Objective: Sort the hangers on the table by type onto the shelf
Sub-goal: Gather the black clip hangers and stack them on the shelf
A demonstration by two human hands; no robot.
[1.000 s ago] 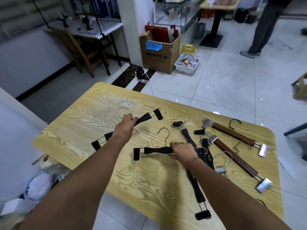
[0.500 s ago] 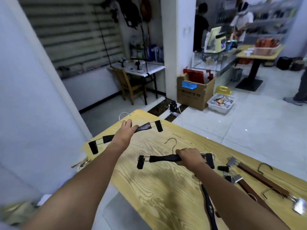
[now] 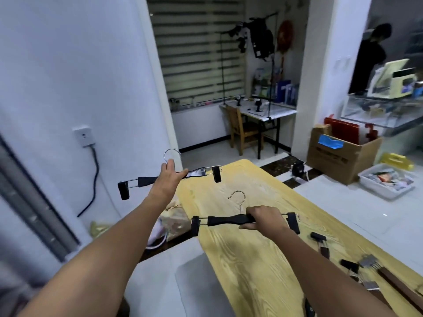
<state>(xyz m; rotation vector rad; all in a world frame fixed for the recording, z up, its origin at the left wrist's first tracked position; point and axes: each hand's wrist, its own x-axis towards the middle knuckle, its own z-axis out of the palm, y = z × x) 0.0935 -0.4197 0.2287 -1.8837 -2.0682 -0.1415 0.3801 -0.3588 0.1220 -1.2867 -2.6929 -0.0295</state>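
While both arms reach forward, the left hand (image 3: 169, 177) is clamped around the middle of a black hanger (image 3: 169, 178), fingers wrapped over the bar at the base of its silver hook. That hanger is in the air at about 10 o'clock from the view's centre, off the counter's left edge and in front of the white wall. Its bar is black, glossy toward the right end, with thin metal rods running out to a black clip at each end; the left end hangs lower than the right, so it sits tilted.

The right hand (image 3: 263, 219) is closed on a second hanger (image 3: 231, 219) of the same kind, gripping the bar right of its hook. This one is nearly level, held just above the counter (image 3: 247, 259) at about 5 o'clock from the first. Its hook curls up and left, and black clips hang from both ends of the wire rod.

The counter is pale wood with bold grain. At about 4 o'clock from the right hand, near the frame's lower right, more hangers (image 3: 389, 282) lie on it: black clips, metal clips and a brown wooden bar, partly blurred.

At 2 o'clock, on the floor, stands a cardboard box (image 3: 338, 156).
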